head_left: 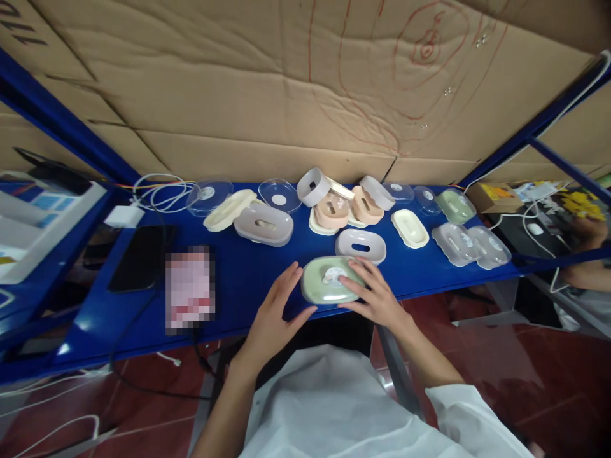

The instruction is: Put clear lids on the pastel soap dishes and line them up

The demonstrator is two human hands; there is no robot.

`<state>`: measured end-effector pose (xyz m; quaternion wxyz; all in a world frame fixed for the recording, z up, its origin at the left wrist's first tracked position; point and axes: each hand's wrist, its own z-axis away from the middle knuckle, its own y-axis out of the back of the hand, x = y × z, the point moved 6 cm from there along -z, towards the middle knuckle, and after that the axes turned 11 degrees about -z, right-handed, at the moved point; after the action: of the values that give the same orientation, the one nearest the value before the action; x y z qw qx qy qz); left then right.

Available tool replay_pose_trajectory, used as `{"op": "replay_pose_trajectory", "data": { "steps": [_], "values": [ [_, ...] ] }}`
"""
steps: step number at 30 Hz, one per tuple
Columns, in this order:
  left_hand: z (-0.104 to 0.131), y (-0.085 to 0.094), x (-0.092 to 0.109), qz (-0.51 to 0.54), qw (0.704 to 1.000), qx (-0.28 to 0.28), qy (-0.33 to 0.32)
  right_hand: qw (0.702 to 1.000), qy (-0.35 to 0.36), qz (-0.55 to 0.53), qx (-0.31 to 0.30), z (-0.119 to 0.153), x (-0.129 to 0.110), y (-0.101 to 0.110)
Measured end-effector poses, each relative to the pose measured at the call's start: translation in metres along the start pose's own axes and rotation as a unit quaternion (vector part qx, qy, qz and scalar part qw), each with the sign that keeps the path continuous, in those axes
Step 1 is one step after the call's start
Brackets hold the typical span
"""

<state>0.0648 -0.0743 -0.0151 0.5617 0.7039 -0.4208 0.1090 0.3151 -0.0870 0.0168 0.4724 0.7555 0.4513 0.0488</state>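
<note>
A pale green soap box (pixel 315 289) with a clear lid and a round white sticker lies at the front edge of the blue table. My right hand (pixel 377 296) grips its right end, fingers over the lid and thumb at the near side. At the left end, my left hand (pixel 281 302) is spread, thumb and fingers apart, its tips close to the rim; whether they touch is unclear. Just behind stands a lilac-grey soap tray (pixel 361 247) with a slot. A cream tray (pixel 409 229) lies farther right.
Grey, cream and peach tray parts (pixel 333 210) are piled at the back, near clear lids (pixel 279 195). Lidded boxes (pixel 456 245) stand at right. A black phone (pixel 138 257), a white adapter (pixel 125 216) and cables lie left. Another person's arm (pixel 587 254) shows far right.
</note>
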Motion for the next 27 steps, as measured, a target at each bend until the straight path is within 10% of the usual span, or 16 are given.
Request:
{"op": "replay_pose_trajectory", "data": {
  "steps": [8,15,27],
  "values": [
    [-0.002,0.000,0.006,-0.055,0.998,0.029,-0.002,0.927,-0.233,0.167,0.243,0.036,0.089,0.096],
    [0.000,-0.007,0.004,-0.101,0.995,0.022,-0.005,0.874,-0.336,0.232,0.263,0.070,0.156,0.112],
    [-0.007,-0.003,0.029,-0.136,0.988,0.010,-0.069,0.928,-0.257,0.135,0.235,0.064,0.056,0.071]
  ]
}}
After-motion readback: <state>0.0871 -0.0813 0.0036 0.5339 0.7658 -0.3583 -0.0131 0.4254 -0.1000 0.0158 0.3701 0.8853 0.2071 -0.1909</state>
